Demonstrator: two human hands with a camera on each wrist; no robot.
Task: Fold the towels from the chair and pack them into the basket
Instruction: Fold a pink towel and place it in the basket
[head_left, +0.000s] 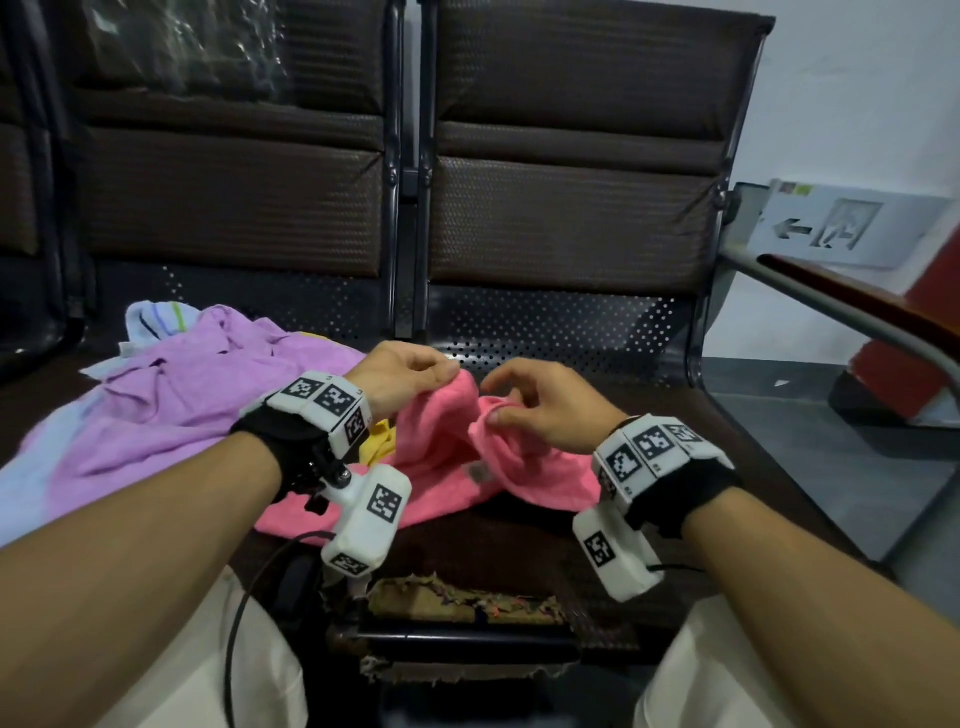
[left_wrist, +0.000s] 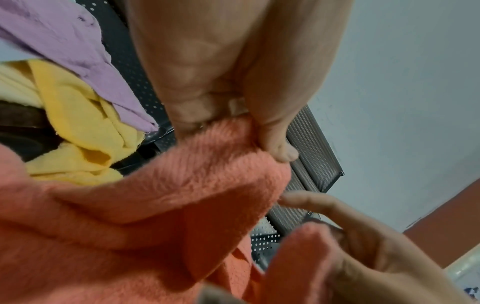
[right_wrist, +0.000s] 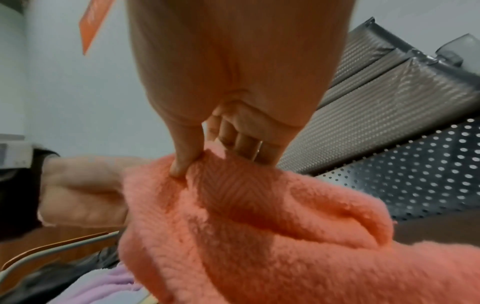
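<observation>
A pink towel (head_left: 447, 457) lies bunched on the dark seat (head_left: 519, 540) in front of me. My left hand (head_left: 410, 374) pinches its upper edge between thumb and fingers, and the left wrist view shows that pinch on the pink towel (left_wrist: 168, 195). My right hand (head_left: 524, 400) pinches another fold of the same towel just to the right, thumb pressed on the cloth (right_wrist: 233, 205). A purple towel (head_left: 208, 395) lies crumpled to the left, with a yellow towel (head_left: 376, 441) peeking out under my left wrist. No basket is in view.
A striped light-blue towel (head_left: 150, 322) lies behind the purple one. The chair backrests (head_left: 566, 208) rise behind the seats. A metal and wood armrest (head_left: 852, 306) runs along the right. The seat's front edge (head_left: 462, 603) is torn.
</observation>
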